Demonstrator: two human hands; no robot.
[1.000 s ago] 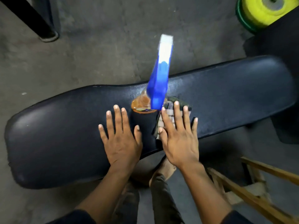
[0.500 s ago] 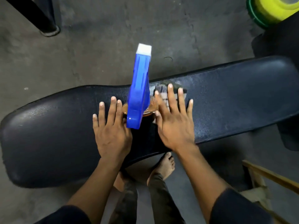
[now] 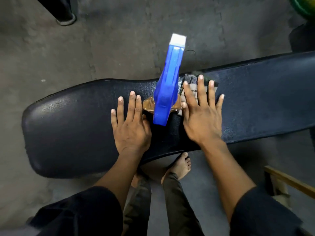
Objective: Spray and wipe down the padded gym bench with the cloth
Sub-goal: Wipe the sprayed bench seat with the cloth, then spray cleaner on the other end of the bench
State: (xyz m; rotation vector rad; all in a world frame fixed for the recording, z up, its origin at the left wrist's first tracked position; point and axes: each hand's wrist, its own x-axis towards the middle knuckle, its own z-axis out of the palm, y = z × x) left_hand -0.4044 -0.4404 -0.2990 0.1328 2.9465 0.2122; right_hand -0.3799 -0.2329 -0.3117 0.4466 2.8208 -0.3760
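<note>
A black padded bench (image 3: 76, 126) runs from lower left to upper right across the head view. On its middle stands a spray bottle (image 3: 167, 92) with a blue trigger head, a white nozzle and amber liquid. My left hand (image 3: 129, 125) lies flat on the pad just left of the bottle, fingers straight. My right hand (image 3: 201, 113) lies flat just right of the bottle, fingers spread, pressing a checked grey cloth (image 3: 190, 82) onto the pad. Most of the cloth is hidden under that hand.
Grey concrete floor surrounds the bench. A black equipment leg (image 3: 64, 16) stands at the top left. A yellow-green weight plate (image 3: 305, 5) shows at the top right corner. A wooden frame (image 3: 289, 183) sits at the lower right. My bare feet (image 3: 180, 167) stand under the bench's near edge.
Both hands slid away from me across the pad, the right hand carrying the cloth toward the far edge. The bottle stays between them.
</note>
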